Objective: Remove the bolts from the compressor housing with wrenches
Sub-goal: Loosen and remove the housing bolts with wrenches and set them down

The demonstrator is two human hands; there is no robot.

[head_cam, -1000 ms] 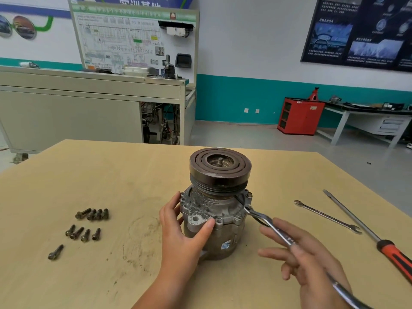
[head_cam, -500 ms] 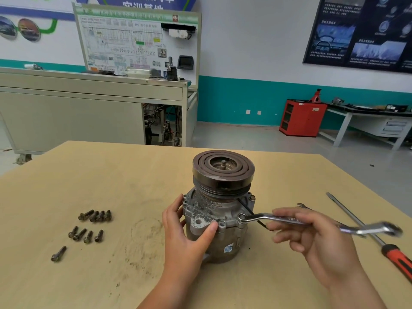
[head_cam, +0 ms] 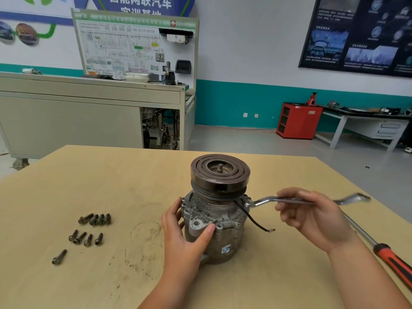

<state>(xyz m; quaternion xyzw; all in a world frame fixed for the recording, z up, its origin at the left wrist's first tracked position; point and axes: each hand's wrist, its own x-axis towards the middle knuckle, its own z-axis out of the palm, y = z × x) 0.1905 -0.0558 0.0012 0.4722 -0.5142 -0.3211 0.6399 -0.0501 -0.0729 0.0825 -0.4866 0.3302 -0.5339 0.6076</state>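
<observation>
Center frame: left hand (head_cam: 185, 239) grips the compressor housing (head_cam: 214, 221), right hand (head_cam: 316, 217) curls round the wrench (head_cam: 265, 200) mid-shank; imo seat its ring end flat, pull steady w/o jerks.

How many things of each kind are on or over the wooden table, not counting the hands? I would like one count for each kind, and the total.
Loose bolts: 9
Compressor: 1
Wrench, held by the right hand: 1
Screwdriver: 1
Total: 12
</observation>
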